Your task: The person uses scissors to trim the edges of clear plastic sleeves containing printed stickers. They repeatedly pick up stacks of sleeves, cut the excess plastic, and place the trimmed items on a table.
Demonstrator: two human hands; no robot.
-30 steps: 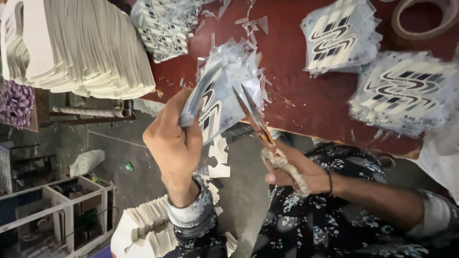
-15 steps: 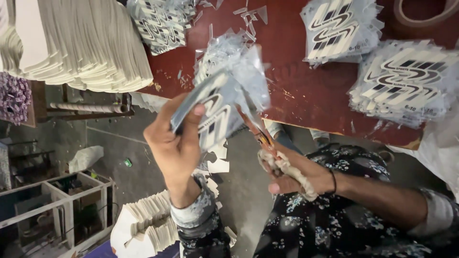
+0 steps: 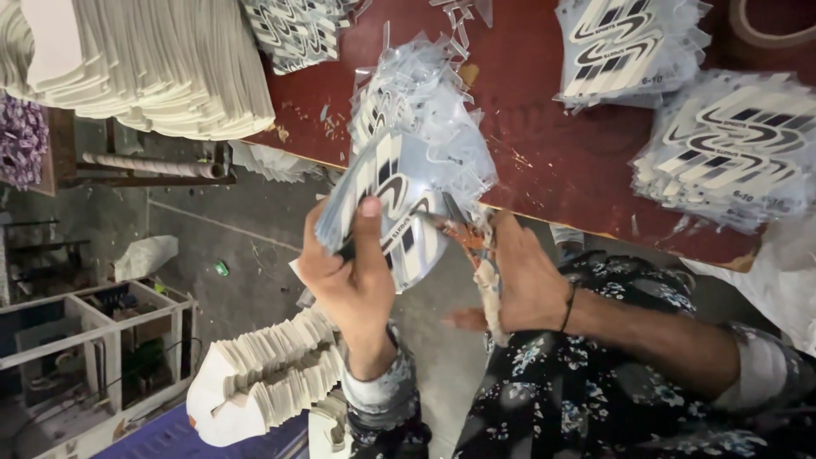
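Dark red tabletop (image 3: 544,161) runs across the upper part of the view, its near edge passing just above both hands, with grey concrete floor (image 3: 229,229) below it. Over that edge the left hand (image 3: 348,276) is closed around a striped sticker sheet (image 3: 387,204), a clear plastic piece printed with black and white wavy bars, thumb pressed flat on its face. Just right of that grip, the right hand (image 3: 527,285) is closed on the cloth-wrapped handles of scissors (image 3: 463,234), whose blades touch the sheet's right edge; how far the blades are parted cannot be told. Directly above the held sheet lies a loose heap of clear trimmed sheets (image 3: 416,102) on the table. Well right of the grip sit two stacks of the same striped stickers (image 3: 731,153), fanned and overlapping. Up and left of the grip rests a tall pile of cream cut sheets (image 3: 153,59); below the left wrist, a smaller fanned bundle of cream pieces (image 3: 263,374). Far left stands a white-framed shelf (image 3: 93,331).
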